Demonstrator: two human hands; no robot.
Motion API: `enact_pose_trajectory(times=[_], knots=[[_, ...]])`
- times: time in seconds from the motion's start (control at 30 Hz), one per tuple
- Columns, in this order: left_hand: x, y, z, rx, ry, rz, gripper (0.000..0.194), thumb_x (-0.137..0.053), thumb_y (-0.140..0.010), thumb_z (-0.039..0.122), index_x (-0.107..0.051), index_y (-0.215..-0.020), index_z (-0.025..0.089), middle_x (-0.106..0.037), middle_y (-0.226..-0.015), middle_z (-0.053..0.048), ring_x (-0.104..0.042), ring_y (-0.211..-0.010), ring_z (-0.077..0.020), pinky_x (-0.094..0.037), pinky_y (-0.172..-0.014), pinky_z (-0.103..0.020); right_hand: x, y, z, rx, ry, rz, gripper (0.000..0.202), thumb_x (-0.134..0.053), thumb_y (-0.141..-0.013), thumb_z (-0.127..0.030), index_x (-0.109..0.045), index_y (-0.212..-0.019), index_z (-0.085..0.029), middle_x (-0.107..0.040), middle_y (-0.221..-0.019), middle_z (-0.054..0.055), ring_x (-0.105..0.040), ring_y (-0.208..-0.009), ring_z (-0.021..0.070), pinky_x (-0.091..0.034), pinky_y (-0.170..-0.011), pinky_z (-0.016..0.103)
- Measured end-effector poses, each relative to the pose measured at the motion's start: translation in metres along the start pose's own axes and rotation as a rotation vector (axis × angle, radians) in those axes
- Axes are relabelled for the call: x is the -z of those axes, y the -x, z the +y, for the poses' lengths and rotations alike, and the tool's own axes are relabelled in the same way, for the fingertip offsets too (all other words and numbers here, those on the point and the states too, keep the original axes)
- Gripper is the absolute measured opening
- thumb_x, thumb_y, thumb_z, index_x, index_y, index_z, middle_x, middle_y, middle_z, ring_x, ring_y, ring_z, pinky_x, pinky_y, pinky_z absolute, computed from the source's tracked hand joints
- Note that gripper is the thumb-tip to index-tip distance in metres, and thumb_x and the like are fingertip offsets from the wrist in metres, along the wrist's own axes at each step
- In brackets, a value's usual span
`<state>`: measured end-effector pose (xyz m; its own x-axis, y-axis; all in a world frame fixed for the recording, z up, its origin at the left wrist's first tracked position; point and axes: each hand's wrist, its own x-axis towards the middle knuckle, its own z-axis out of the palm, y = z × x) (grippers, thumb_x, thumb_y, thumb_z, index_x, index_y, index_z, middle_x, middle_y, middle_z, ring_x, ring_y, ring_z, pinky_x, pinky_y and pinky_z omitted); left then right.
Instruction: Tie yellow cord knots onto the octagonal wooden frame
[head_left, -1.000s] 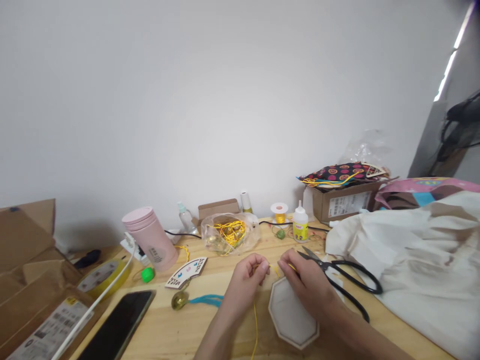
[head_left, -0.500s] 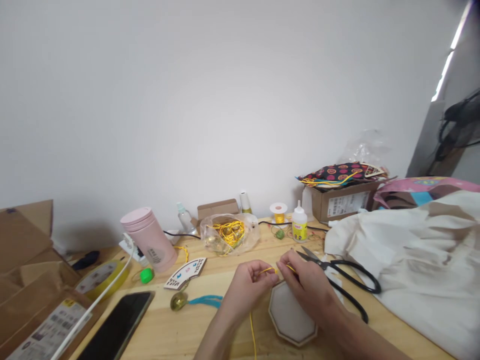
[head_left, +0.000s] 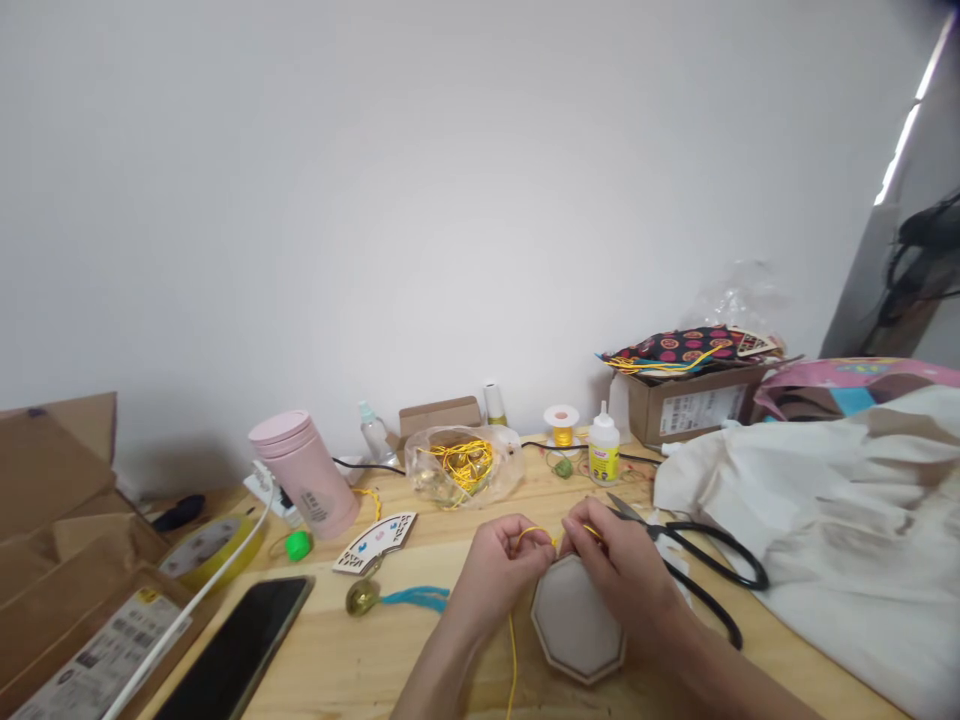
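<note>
My left hand [head_left: 511,562] pinches a yellow cord [head_left: 514,650], whose loose end hangs down toward the table's front edge. Close beside it, my right hand [head_left: 611,560] pinches the same cord near the top of an octagonal piece [head_left: 577,618] with a pale face and a wooden rim. The fingertips of both hands nearly meet at that top edge, and the exact hold there is partly hidden. Black-handled scissors [head_left: 701,545] lie just right of my right hand. To the left are a gold bell [head_left: 363,598] with blue ribbon and a fan-shaped wooden piece [head_left: 375,542].
Along the back stand a pink cup [head_left: 307,475], a plastic bag of yellow cords [head_left: 465,468], a spool [head_left: 561,428] and a glue bottle [head_left: 604,450]. A phone [head_left: 236,650] and cardboard box [head_left: 75,600] are at left, white cloth [head_left: 832,520] at right.
The octagonal piece has shifted slightly left and up beneath my hands. Both hands keep their pinch on the cord. The whole view has moved a little.
</note>
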<state>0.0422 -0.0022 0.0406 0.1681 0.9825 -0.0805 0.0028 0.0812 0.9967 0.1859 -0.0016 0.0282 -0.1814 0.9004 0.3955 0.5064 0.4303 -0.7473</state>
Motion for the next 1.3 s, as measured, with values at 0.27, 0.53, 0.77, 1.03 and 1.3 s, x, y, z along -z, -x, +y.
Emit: enact_pose_trajectory(times=[0.27, 0.53, 0.77, 1.03, 1.3], knots=[[0.0034, -0.0018, 0.0023, -0.046, -0.044, 0.015, 0.024, -0.067, -0.054, 0.032, -0.056, -0.062, 0.011, -0.031, -0.041, 0.009, -0.023, -0.04, -0.0044, -0.015, -0.04, -0.017, -0.0005, -0.0014, -0.0024, 0.056, -0.109, -0.065, 0.019, -0.044, -0.08, -0.028, -0.057, -0.07, -0.019, -0.058, -0.065, -0.001, -0.051, -0.061, 0.0132, -0.036, -0.054, 0.021], [0.0047, -0.0001, 0.0042, -0.082, -0.068, 0.005, 0.02, -0.065, -0.057, 0.028, -0.057, -0.064, 0.011, -0.032, -0.044, 0.008, -0.025, -0.043, -0.0048, -0.018, -0.042, -0.017, 0.0014, -0.0022, -0.004, 0.075, -0.066, -0.033, 0.016, -0.047, -0.076, -0.023, -0.061, -0.069, -0.019, -0.058, -0.063, -0.001, -0.048, -0.057, 0.013, -0.035, -0.052, 0.022], [0.0077, 0.0003, 0.0044, -0.088, -0.098, 0.012, 0.022, -0.067, -0.057, 0.03, -0.059, -0.065, 0.011, -0.038, -0.047, 0.006, -0.031, -0.046, -0.006, -0.022, -0.045, -0.017, -0.0003, -0.0027, -0.005, 0.067, -0.063, -0.034, 0.014, -0.048, -0.075, -0.022, -0.06, -0.069, -0.019, -0.056, -0.061, -0.002, -0.047, -0.055, 0.0122, -0.035, -0.051, 0.022], [0.0082, -0.0002, 0.0044, -0.084, -0.068, -0.008, 0.021, -0.068, -0.057, 0.027, -0.059, -0.065, 0.01, -0.046, -0.051, 0.003, -0.036, -0.049, -0.0064, -0.027, -0.048, -0.017, 0.0014, -0.0029, -0.0015, 0.094, -0.027, -0.039, 0.014, -0.05, -0.075, -0.024, -0.062, -0.069, -0.02, -0.055, -0.059, -0.002, -0.046, -0.055, 0.0124, -0.034, -0.049, 0.021], [0.0081, 0.0012, 0.0047, -0.116, -0.093, -0.001, 0.019, -0.067, -0.058, 0.027, -0.061, -0.065, 0.011, -0.05, -0.055, 0.002, -0.041, -0.052, -0.008, -0.031, -0.051, -0.018, -0.0003, -0.0031, -0.0032, -0.034, -0.192, -0.075, 0.014, -0.05, -0.072, -0.024, -0.061, -0.068, -0.016, -0.054, -0.059, 0.0, -0.045, -0.051, 0.0113, -0.035, -0.045, 0.02]])
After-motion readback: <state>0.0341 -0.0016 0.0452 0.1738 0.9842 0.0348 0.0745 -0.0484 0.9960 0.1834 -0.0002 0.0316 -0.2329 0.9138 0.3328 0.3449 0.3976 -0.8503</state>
